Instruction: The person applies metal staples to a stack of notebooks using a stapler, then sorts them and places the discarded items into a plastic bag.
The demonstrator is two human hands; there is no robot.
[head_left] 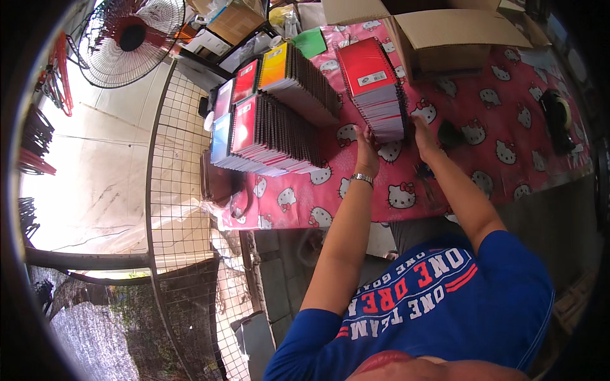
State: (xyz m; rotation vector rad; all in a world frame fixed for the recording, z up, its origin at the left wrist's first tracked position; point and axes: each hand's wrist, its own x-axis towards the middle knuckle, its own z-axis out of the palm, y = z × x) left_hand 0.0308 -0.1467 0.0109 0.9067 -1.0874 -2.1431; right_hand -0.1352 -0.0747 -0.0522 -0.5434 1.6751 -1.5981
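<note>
A tall stack of spiral notebooks (379, 105) with a red cover on top stands on the pink table cover, between my hands. My left hand (366, 152), below a metal wristwatch, presses against the stack's near left side at its base. On the other side, my right hand (426, 136) is at the lower right edge, its fingertips partly hidden by the stack. To the left stand more piles of spiral notebooks (274, 136) with red and blue covers, set close together. Behind them is a pile with a yellow-orange top cover (274, 65).
An open cardboard box (445, 60) sits at the back right. A black tape dispenser (559, 120) lies near the table's right end. A green sheet (309, 43) is at the back. Beyond the table's left side are a wire grid (181, 165) and a fan (132, 38).
</note>
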